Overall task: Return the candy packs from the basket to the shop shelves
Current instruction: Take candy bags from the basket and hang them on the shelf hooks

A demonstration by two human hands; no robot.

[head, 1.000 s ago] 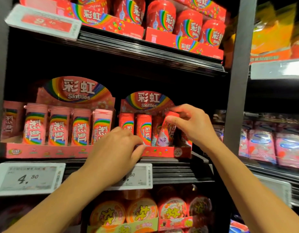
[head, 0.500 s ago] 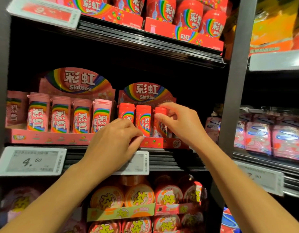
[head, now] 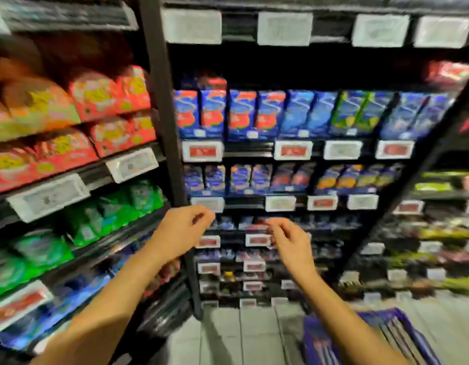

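Hanging below empty fingers (head: 207, 216): basket (head: 402, 320).

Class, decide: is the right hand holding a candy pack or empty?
Empty: the right hand hangs before the shelves, its fingers loosely curled round nothing.

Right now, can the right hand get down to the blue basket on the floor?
Probably yes. The right hand holds nothing, and the basket sits on the floor just below that arm with nothing showing between them. The picture is blurry, so what is inside the basket is unclear.
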